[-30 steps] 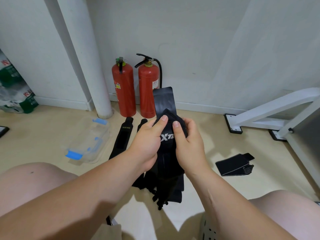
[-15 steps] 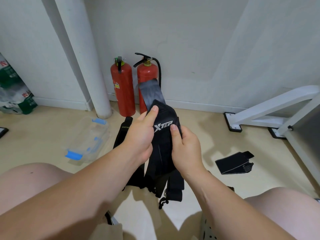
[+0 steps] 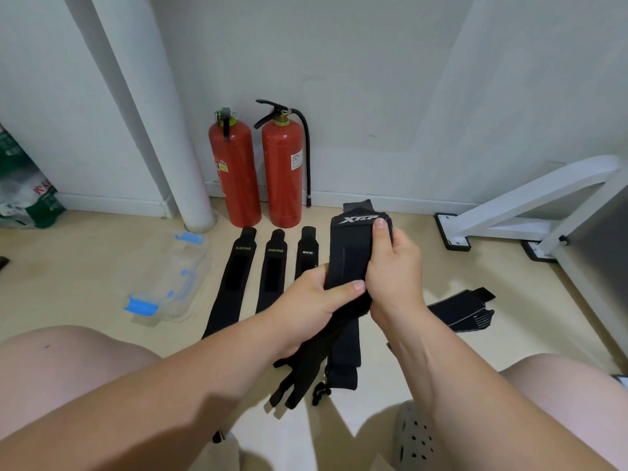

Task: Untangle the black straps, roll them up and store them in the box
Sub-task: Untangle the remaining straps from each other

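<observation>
Both hands hold one black strap with white lettering [image 3: 350, 253] above the floor. My right hand [image 3: 394, 270] grips its upper part, thumb near the lettered end. My left hand [image 3: 316, 300] grips it lower down, where the rest of the strap [image 3: 306, 365] hangs bunched toward the floor. Three black straps lie flat side by side on the floor: a left one [image 3: 231, 283], a middle one [image 3: 272, 270] and a right one [image 3: 307, 249], partly hidden by my left hand. A clear box with blue clips [image 3: 170, 280] stands at the left.
Another black strap [image 3: 462, 309] lies folded on the floor at the right. Two red fire extinguishers [image 3: 258, 171] stand against the wall beside a white pipe [image 3: 163, 130]. A white metal frame [image 3: 530, 212] is at the right. My knees frame the bottom corners.
The strap has been lowered and drawn out lengthwise toward the right. My left hand slid down it while my right stayed near the lettered end. The three straps on the floor are now uncovered.
</observation>
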